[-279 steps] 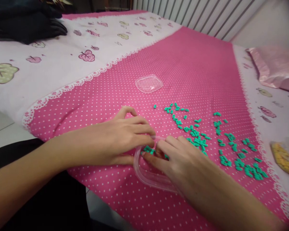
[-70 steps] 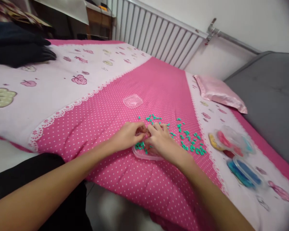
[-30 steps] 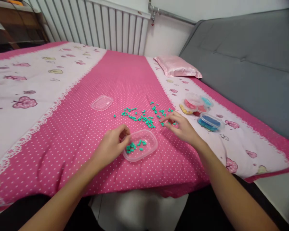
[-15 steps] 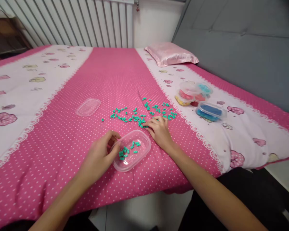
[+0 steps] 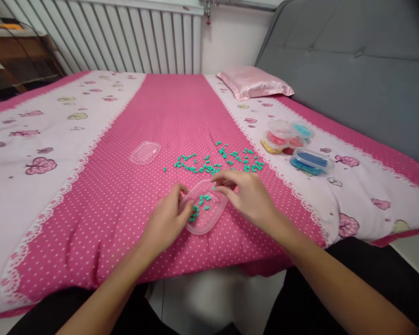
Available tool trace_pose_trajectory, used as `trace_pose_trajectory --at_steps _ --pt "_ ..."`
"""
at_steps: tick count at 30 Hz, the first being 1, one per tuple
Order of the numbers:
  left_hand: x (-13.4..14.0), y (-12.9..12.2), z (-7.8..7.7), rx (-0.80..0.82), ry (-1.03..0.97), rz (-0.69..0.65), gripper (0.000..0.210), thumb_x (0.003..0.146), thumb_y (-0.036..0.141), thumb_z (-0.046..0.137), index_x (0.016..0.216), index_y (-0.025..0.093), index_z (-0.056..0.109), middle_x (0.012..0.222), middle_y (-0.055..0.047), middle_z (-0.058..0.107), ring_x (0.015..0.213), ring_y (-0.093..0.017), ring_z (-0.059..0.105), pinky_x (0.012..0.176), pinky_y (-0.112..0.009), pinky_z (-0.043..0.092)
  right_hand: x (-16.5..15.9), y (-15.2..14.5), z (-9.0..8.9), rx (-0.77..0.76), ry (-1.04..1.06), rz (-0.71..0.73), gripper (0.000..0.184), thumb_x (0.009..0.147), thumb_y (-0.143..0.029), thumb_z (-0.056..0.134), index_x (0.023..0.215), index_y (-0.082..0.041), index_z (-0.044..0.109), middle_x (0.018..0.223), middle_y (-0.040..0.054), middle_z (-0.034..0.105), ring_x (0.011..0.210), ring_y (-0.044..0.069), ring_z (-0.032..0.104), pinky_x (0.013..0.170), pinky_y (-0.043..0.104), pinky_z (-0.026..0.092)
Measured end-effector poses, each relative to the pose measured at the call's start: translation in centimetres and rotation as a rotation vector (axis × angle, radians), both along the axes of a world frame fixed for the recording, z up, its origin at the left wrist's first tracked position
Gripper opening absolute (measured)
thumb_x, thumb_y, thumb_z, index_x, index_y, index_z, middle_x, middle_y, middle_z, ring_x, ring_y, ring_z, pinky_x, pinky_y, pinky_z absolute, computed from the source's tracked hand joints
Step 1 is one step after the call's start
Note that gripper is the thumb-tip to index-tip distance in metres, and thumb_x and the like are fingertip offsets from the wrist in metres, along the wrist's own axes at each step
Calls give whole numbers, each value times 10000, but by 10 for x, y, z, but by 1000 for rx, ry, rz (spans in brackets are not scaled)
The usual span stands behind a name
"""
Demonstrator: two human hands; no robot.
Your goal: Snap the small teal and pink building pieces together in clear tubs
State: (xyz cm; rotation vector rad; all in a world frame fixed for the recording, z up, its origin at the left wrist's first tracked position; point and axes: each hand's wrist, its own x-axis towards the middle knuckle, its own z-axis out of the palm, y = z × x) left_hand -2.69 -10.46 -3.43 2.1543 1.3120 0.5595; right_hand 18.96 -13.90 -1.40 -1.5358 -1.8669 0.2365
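Observation:
My left hand (image 5: 171, 214) pinches the left rim of a clear plastic container (image 5: 214, 215), with the thumb inside and the fingers outside. Several small green blocks (image 5: 194, 214) lie in it, mostly toward the left side. Over the container's far right rim, my right hand (image 5: 246, 193) is curled with thumb and fingertips close together. One tiny green block (image 5: 214, 188) shows at its thumb tip. Beyond the container, many loose green blocks (image 5: 209, 168) are scattered on the pink bedspread (image 5: 174, 121); my right hand hides some of them.
A clear lid (image 5: 145, 153) lies flat to the left. On the right stand lidded containers of blue pieces (image 5: 309, 163), and of red (image 5: 280, 138) and yellow pieces (image 5: 270, 147). A pink pillow (image 5: 254, 83) rests near the grey headboard (image 5: 335, 70). The bed's front edge is close to my legs.
My right hand has come from the loose green blocks back to the container's rim, with a green block at its fingertips. My left hand still grips the container. The whole view has shifted slightly.

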Motion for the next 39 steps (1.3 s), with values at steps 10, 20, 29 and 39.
trace_pose_trajectory --at_steps 10,20,29,39 --pt "4 -7 -4 -10 -4 20 168 998 356 505 1065 205 532 662 46 510 603 -174 496 610 -283 277 -40 3 3 -154 -480 -70 220 937 -100 566 794 -197 702 722 41 678 778 210 550 868 422 281" --pt "5 -8 -2 -39 -1 -22 265 1044 455 398 1024 218 515 802 -15 624 768 -226 605 682 -303 346 -45 7 1 -210 -575 -97 226 962 -135 542 835 -181 724 743 53 723 706 199 549 842 420 248" --pt "6 -7 -1 -46 -3 -23 307 1035 498 373 973 228 508 790 -16 632 760 -231 610 677 -312 364 -38 6 5 -186 -559 -104 265 970 -107 513 838 -198 725 719 44 720 690 200 542 838 420 241" --pt "7 -8 3 -83 -38 -45 400 1033 559 298 937 227 501 825 -31 646 796 -242 615 709 -339 396 -28 11 7 -208 -496 -32 275 969 -84 542 858 -218 755 791 30 748 795 201 582 858 404 226"
